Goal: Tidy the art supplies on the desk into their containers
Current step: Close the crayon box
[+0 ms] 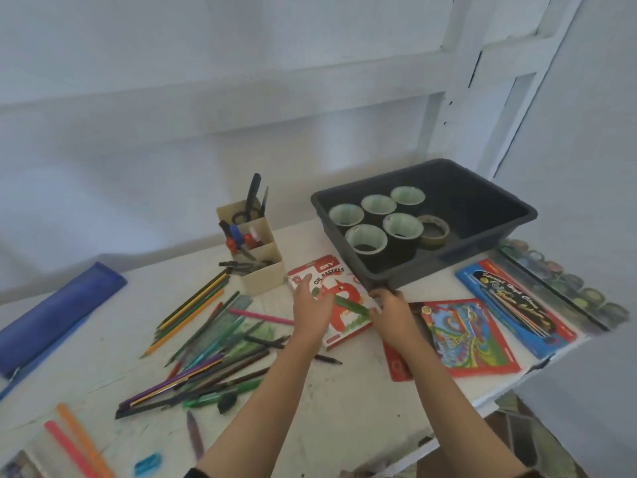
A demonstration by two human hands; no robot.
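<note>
1. Nearest, at the front left of the white, scuffed desk [344, 401], lie flat pink and orange strips [79, 443].
2. Behind them, slim coloured pencils and pens [206, 357] sprawl criss-cross in a loose pile. A long blue pencil case [58, 312] lies well to their left.
3. The left hand [312, 312] is spread, fingers straight and apart, over the left edge of the oil pastels box [331, 298]. It holds nothing.
4. The right hand [393, 312] has bent fingers at the right end of a thin green stick [351, 307] lying across that box. Whether they pinch it is unclear.
5. The oil pastels box is flat glossy card, white and red, just beside the tray's near corner.
6. To the right lie a flat red picture box [472, 336], a blue packet [517, 305] and a strip of round paint pots [568, 281] by the desk edge.
7. A beige stepped organiser [255, 250] stands upright, holding scissors, markers and pens.
8. Farthest, a dark grey plastic tray [431, 267], rectangular with a rounded rim, holds five dark tape rolls [365, 236] and one tan roll [434, 231].
</note>
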